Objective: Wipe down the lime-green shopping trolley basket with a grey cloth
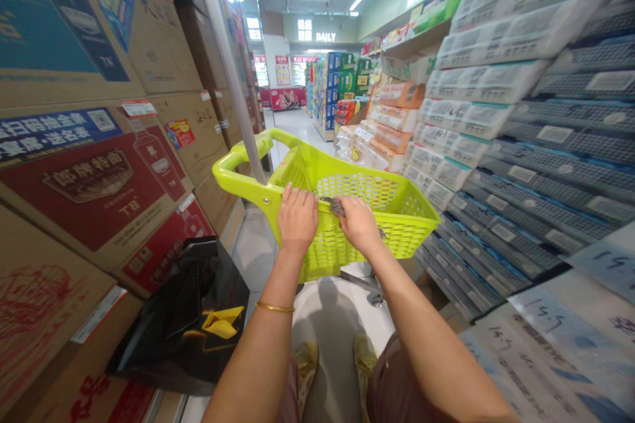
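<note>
A lime-green plastic shopping cart basket (367, 238) with slotted sides stands in front of me, turned sideways. My left hand (297, 217) is closed over its near rim, fingertips over the edge. A little to the right, my right hand (358, 223) is closed on a small crumpled dark grey cloth (337, 206), which touches the same rim. The basket's green handle (233, 175) extends to the left, beside a grey metal pole (231, 73). Nothing lies on the visible part of the basket floor; the near wall hides some of it.
Stacked cartons (89, 185) line the left side, with a black bag (188, 310) in front of them. Packs of tissue (489, 82) and dark patterned packs (550, 165) rise on the right. A cart wheel (376, 300) stands on the tiled floor, ahead of my shoes (364, 350).
</note>
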Available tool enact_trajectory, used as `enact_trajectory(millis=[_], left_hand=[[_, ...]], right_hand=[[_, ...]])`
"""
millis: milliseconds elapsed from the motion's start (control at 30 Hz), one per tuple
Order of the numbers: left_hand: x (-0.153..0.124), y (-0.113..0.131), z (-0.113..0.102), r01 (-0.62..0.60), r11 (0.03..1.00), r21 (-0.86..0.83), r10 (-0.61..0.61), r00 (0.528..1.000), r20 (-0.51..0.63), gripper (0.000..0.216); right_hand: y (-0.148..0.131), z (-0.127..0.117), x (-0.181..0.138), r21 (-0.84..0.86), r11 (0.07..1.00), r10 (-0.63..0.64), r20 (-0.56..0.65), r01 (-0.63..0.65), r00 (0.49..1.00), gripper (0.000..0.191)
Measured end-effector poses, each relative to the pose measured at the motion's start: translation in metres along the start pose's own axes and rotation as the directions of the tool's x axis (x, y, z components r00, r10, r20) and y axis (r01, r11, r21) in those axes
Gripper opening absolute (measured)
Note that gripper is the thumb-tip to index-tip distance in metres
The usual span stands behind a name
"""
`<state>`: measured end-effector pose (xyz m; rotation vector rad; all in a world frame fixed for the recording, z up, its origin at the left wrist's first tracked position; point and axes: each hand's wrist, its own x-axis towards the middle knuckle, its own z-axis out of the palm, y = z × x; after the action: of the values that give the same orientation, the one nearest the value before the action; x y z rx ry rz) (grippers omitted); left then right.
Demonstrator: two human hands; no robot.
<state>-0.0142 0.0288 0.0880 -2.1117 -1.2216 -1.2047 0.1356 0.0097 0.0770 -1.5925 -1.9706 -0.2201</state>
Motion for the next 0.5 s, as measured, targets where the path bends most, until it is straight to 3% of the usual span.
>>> enact_trajectory(millis=[233, 500], left_hand=[[0.001, 0.003, 0.002, 0.04, 0.999, -0.037, -0.039, 0.999, 0.005, 0.026], [0.004, 0.005, 0.003, 0.104, 0.995, 0.01, -0.104, 0.994, -0.017, 0.027]], right_hand=[[0.015, -0.003, -0.003, -0.026, 0.999, 0.046, 0.001, -0.046, 0.999, 0.029], [-0.019, 0.002, 0.01, 0.044, 0.999, -0.024, 0.0, 0.024, 1.0, 0.034]])
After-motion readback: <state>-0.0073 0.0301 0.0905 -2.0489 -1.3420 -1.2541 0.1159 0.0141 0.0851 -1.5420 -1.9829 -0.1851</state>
